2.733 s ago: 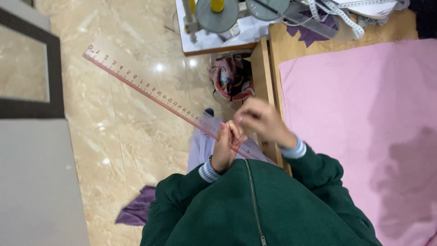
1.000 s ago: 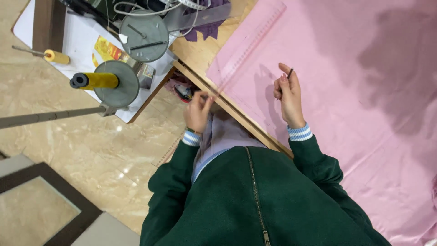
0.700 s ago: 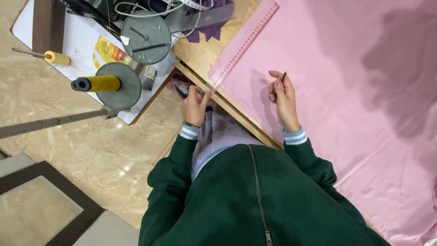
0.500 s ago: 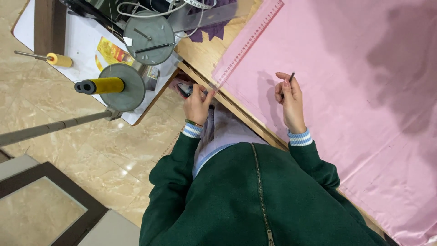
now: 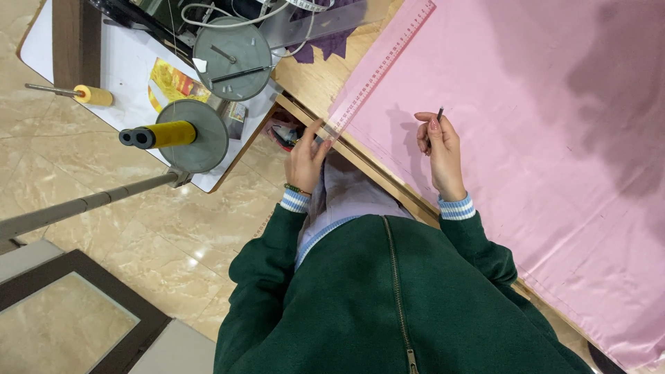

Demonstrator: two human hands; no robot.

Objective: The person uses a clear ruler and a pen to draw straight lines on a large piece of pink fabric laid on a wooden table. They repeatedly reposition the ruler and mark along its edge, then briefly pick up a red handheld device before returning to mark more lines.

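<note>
The left hand pinches the long clear pink plastic ruler laid along the pink satin cloth's tabletop-edge side; the right hand grips a thin dark pencil, no line visible yet.

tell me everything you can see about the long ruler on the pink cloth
The long clear pink-tinted plastic ruler is flat and straight, with fine graduation marks along one edge. It lies diagonally along the edge of the pink satin-like cloth on the wooden table. The left hand pinches its near end; the far end reaches the picture's top.
</note>
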